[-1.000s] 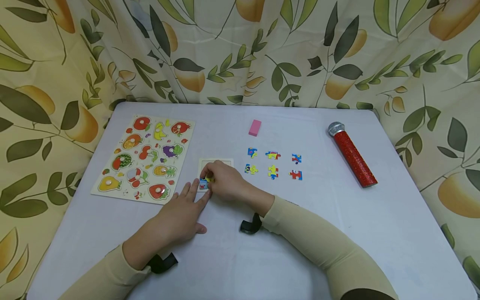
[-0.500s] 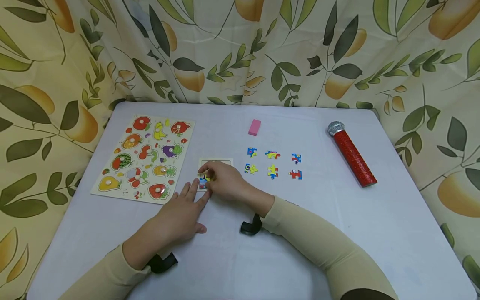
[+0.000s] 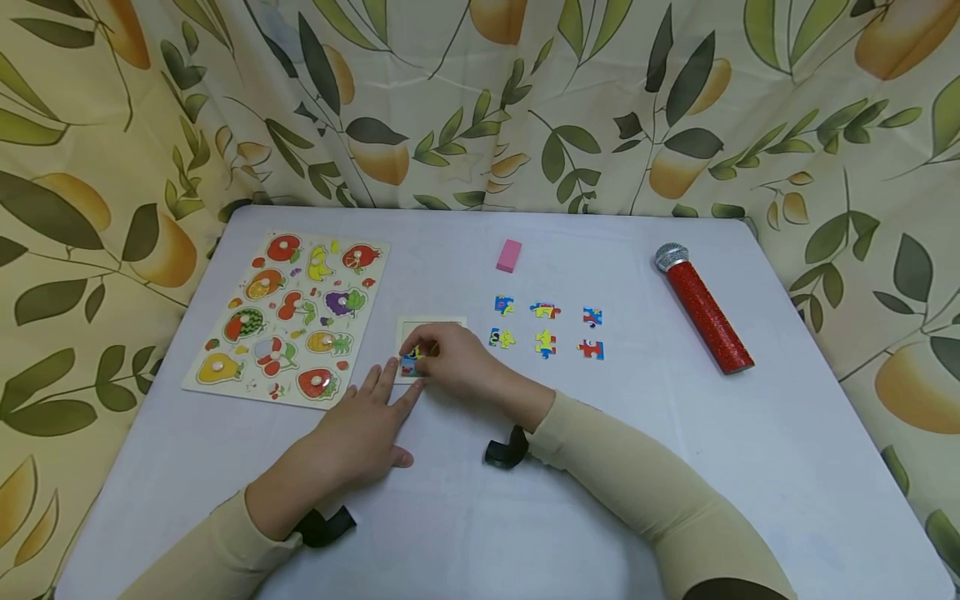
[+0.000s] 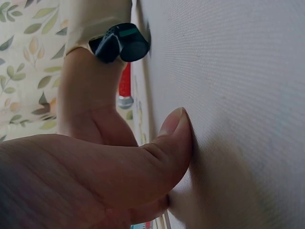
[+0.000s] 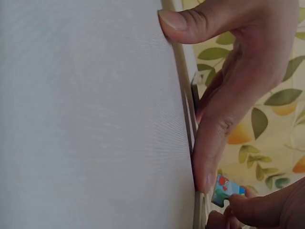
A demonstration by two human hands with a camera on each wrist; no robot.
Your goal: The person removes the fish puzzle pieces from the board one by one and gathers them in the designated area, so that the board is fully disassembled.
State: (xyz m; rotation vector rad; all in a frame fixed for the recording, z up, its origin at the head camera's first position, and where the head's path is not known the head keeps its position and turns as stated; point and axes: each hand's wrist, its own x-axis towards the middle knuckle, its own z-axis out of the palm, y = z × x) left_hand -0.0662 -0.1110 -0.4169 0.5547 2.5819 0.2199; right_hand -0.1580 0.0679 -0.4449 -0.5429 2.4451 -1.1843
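My right hand [image 3: 457, 362] pinches a small jigsaw piece [image 5: 221, 190] between thumb and fingers. In the right wrist view the piece is blue with red and green print and stands tilted up at the edge of the small puzzle tray [image 3: 431, 319]. The right hand covers much of that cream tray in the head view. My left hand [image 3: 356, 442] lies with fingers extended, its fingertips at the tray's near left corner. Its thumb [image 4: 174, 148] touches the white tablecloth in the left wrist view.
Right of the tray, several loose jigsaw pieces [image 3: 546, 342] lie in two rows. Behind them is a pink block [image 3: 509, 256]. A fruit puzzle board [image 3: 296, 321] lies at left, a red glittery microphone [image 3: 705, 310] at right. A patterned curtain [image 3: 480, 108] hangs behind the table.
The right hand's fingers shift slightly over the tray, and the jigsaw piece in them changes its tilt. The left hand stays in place.
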